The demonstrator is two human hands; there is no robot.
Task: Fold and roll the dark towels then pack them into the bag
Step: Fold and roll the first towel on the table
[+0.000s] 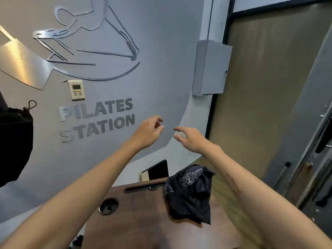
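A dark navy towel (190, 193) with white print lies crumpled on the far right part of the brown wooden table (143, 221). Both my arms reach forward and up, well above the table. My left hand (149, 131) and my right hand (190, 139) are raised in front of the grey wall, fingers loosely curled toward each other, holding nothing. A small gap separates them. A black bag (14, 141) hangs at the left edge of the view, partly cut off.
The table has a round hole (108, 205) and a long slot (143, 188) near its far edge. A dark flat device (158, 170) leans behind the table. The wall carries lettering, a thermostat (76, 89) and a grey metal box (210, 68). A door stands at right.
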